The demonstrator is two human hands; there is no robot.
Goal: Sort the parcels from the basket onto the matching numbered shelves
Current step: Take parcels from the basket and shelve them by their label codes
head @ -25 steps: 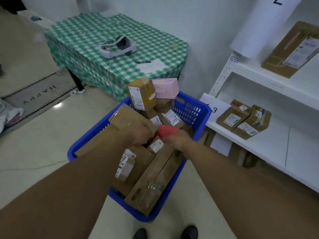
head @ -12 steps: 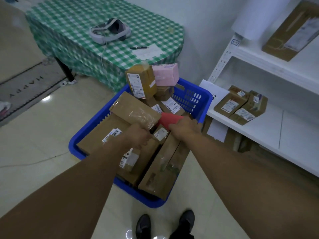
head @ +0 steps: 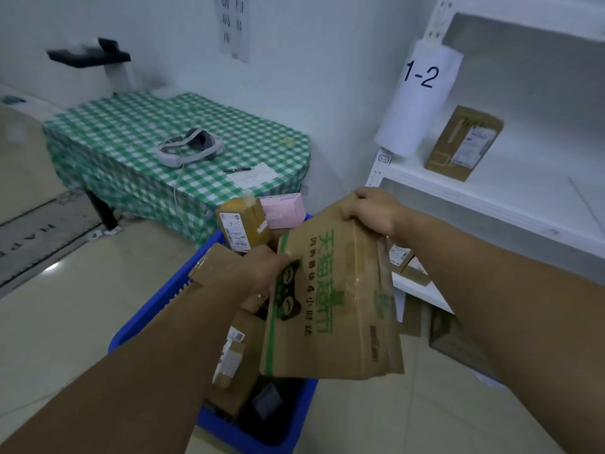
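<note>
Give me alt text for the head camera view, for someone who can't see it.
The left hand and right hand hold a green-printed cardboard parcel over a blue basket of parcels. White shelves labelled 1-2 stand at right.

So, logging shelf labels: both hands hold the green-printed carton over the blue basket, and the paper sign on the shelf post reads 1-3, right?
Not quite. In the head view the paper sign reads 1-2, not 1-3. The left hand and right hand do hold the green-printed carton over the blue basket.
</note>
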